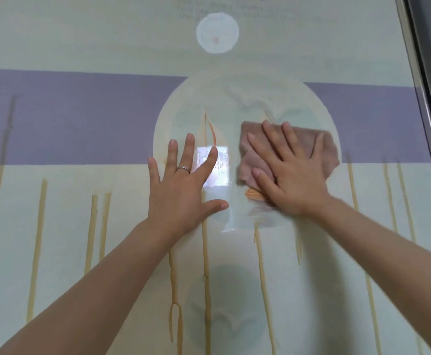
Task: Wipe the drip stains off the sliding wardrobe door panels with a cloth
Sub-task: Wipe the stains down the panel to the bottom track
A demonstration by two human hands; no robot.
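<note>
In the head view, the pinkish-brown cloth (283,152) lies flat on the glossy door panel (81,47), pressed under the right hand (291,170), whose fingers are straight and spread. At nine o'clock of it the left hand (186,180) rests flat on the panel, fingers splayed, wearing a ring (183,169). Yellow drip stains (37,242) run downward. The text at twelve o'clock is blurred. A metal frame (424,85) edges the panel at three o'clock.

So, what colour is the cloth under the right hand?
The cloth is a dusty pinkish brown, pressed flat under the right hand; the head view shows it.
</note>
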